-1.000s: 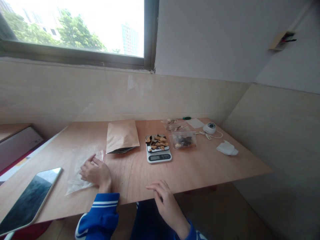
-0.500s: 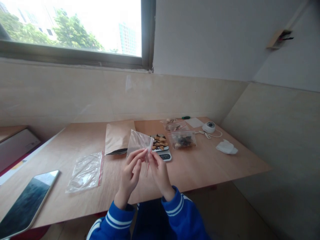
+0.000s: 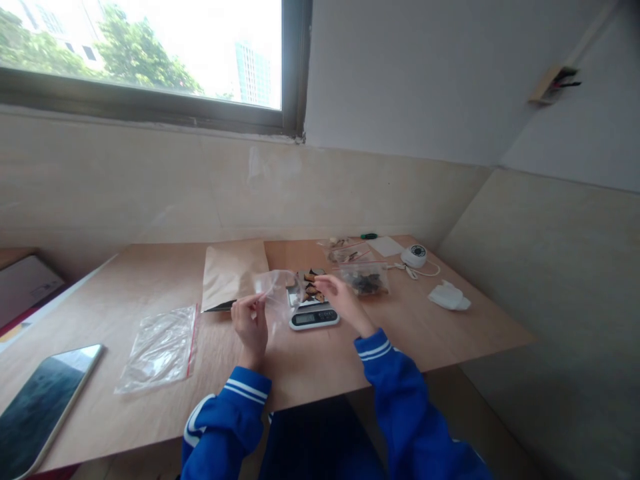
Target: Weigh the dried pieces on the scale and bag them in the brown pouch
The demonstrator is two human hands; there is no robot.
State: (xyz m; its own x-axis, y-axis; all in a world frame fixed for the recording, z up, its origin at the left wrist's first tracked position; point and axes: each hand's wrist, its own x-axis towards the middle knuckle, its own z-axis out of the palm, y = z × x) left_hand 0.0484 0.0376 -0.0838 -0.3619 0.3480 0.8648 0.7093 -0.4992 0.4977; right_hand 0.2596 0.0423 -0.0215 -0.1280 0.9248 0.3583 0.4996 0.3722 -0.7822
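Logging largest first, all placed from scale [image 3: 314, 313].
Table [image 3: 350, 360]: bears everything.
Brown pouch [image 3: 234, 272]: flat, just left of scale.
Spare bags [image 3: 159, 347]: flat, well left of scale.
Scale: dried pieces [image 3: 310, 279] on pan.
Clear bag [image 3: 277, 290]: raised at scale's left edge, looks empty.
Filled bag [image 3: 367, 280]: just right of scale.
Our left hand [image 3: 250, 323]: pinched on clear bag's edge.
Our right hand [image 3: 340, 297]: fingertips at pieces; whether closed on any, we cannot tell.
We judge one bag filled, clear bag not yet.
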